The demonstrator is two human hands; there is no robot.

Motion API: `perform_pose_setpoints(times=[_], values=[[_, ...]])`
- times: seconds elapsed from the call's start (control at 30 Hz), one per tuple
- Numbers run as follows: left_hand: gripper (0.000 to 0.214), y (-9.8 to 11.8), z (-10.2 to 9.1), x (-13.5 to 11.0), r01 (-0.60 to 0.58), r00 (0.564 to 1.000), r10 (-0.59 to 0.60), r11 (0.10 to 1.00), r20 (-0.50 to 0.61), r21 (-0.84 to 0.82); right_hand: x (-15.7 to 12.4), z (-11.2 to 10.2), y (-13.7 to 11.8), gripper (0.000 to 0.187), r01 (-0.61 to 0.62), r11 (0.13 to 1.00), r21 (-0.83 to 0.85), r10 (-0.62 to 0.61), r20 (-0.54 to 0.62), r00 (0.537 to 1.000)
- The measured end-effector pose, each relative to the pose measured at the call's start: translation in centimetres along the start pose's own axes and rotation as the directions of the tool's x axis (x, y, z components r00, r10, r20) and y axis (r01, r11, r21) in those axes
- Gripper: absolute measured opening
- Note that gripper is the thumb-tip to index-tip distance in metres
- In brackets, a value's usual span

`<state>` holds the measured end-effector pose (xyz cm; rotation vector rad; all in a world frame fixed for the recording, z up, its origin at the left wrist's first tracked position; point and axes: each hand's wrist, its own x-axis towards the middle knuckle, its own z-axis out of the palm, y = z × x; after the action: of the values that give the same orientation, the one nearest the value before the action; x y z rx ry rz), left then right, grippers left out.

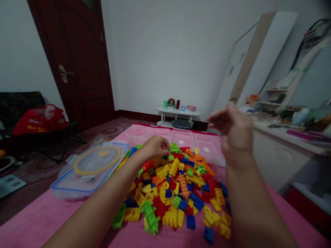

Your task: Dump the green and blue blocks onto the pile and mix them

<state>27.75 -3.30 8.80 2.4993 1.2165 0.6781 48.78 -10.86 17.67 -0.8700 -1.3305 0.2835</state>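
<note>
A heap of toy building blocks (161, 172) in yellow, red, blue, green and orange is spread over the pink cloth. My left hand (156, 147) is at the back of the heap with its fingers curled in. A small green block (170, 157) lies right by those fingertips; whether they grip it I cannot tell. Raised above the right side, my right hand (232, 127) is blurred, its fingers stretched to the left and nothing visible in them. Behind the heap stand clear plastic boxes (210, 146) and a round clear container (137, 136).
On the left lie clear lids, a blue-edged rectangular one (74, 187) under a round yellow-ringed one (97, 160). A cluttered dresser (276, 134) stands at the right. A low white table (178, 111) is by the far wall, and a red bag (41, 119) sits at far left.
</note>
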Motion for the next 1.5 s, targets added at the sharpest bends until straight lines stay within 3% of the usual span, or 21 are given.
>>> perform_pose_setpoints(times=[0.07,0.13,0.23,0.3,0.37,0.4,0.53,0.73,0.83,0.93,1.03,1.1,1.27,1.43,1.5], values=[[0.024,-3.2,0.7,0.5,0.080,0.978,-0.073,0.996,-0.197,0.026,-0.4,2.4,3.1,0.036,-0.022,0.981,-0.194,0.053,0.153,0.987],[0.035,-5.6,2.1,0.6,0.118,0.959,-0.108,0.993,-0.261,0.024,-1.2,4.2,6.7,0.030,0.068,0.888,-0.455,0.096,0.327,0.940],[0.056,-7.7,4.2,0.3,0.117,0.966,-0.116,0.993,-0.230,-0.008,-2.9,5.7,11.1,0.062,0.173,0.775,-0.608,0.219,0.515,0.828],[0.057,-8.3,5.1,-0.1,0.096,0.976,-0.094,0.995,-0.197,0.003,-3.8,6.0,12.4,0.060,0.214,0.748,-0.628,0.321,0.625,0.712],[0.049,-8.4,5.5,-0.5,0.056,0.984,-0.051,0.998,-0.170,0.023,-4.2,6.2,12.2,0.045,0.267,0.736,-0.622,0.367,0.698,0.615],[0.047,-8.4,5.5,-0.7,0.032,0.987,-0.029,0.999,-0.158,0.022,-4.2,6.2,11.7,0.039,0.297,0.724,-0.623,0.372,0.715,0.592],[0.041,-7.9,5.0,-1.0,-0.017,0.989,0.016,1.000,-0.149,-0.010,-3.9,6.2,8.9,0.031,0.387,0.635,-0.669,0.401,0.713,0.575],[0.027,-6.8,4.1,-1.0,-0.007,0.983,0.018,0.998,-0.182,0.060,-3.4,5.5,7.2,0.026,0.409,0.638,-0.652,0.481,0.753,0.449],[0.029,-6.4,3.7,-0.9,0.002,0.984,0.000,1.000,-0.176,0.011,-3.1,5.0,7.2,0.026,0.396,0.650,-0.649,0.462,0.750,0.472],[0.027,-5.9,3.2,-0.9,0.015,0.969,-0.034,0.997,-0.245,-0.081,-2.5,4.4,7.4,0.024,0.340,0.698,-0.631,0.425,0.746,0.512],[0.020,-5.5,2.9,-0.7,0.007,0.926,-0.103,0.967,-0.363,-0.255,-1.9,3.9,7.5,0.019,0.193,0.785,-0.589,0.407,0.724,0.557],[0.019,-5.4,2.9,-0.5,0.004,0.894,-0.198,0.900,-0.402,-0.435,-1.6,3.6,7.6,0.018,0.077,0.838,-0.540,0.395,0.697,0.598],[0.019,-5.3,3.0,-0.2,-0.044,0.845,-0.426,0.548,-0.324,-0.835,-1.6,3.6,7.6,0.025,-0.196,0.878,-0.437,0.450,0.615,0.648],[0.012,-4.0,2.4,-0.4,-0.050,0.859,-0.496,0.159,-0.124,-0.986,-1.9,4.0,7.2,0.032,-0.326,0.900,-0.289,0.436,0.575,0.693],[0.009,-3.1,2.2,-0.5,-0.044,0.871,-0.487,0.050,-0.063,-0.998,-2.0,4.2,7.2,0.037,-0.381,0.889,-0.254,0.457,0.535,0.711]])
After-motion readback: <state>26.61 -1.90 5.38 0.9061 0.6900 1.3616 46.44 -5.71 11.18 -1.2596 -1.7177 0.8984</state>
